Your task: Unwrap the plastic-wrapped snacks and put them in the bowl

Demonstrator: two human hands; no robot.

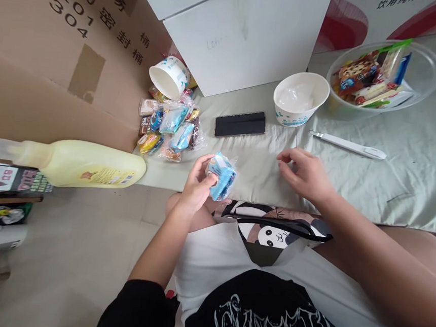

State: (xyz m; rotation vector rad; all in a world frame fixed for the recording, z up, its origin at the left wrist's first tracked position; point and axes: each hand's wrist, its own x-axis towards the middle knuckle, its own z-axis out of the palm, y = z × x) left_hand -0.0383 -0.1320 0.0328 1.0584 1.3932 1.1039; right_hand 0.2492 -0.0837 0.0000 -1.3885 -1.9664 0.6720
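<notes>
Blue plastic wraps the small snack packet [224, 177] that the left hand [197, 184] holds up over the front edge of the pale green cloth [248, 163]. That hand is closed just far enough to grip: the thumb presses on the near face of the packet, and the fingers go behind it, where they are partly hidden.

Off to the right, the right hand [306, 175] is half open above the cloth, fingers loosely curled, thumb tip near the index fingertip, with nothing visible in its grasp. Nearest to it are a white-handled craft knife [351, 145] and an upright paper bowl [293, 118] with crumpled clear film inside. A dark smartphone [240, 124] lies flat between that bowl and a heap of wrapped snacks [181, 135]. Another paper bowl [177, 69] sits tilted at the back of the heap. More packets fill part of a clear plastic bowl [428, 75] at far right.
</notes>
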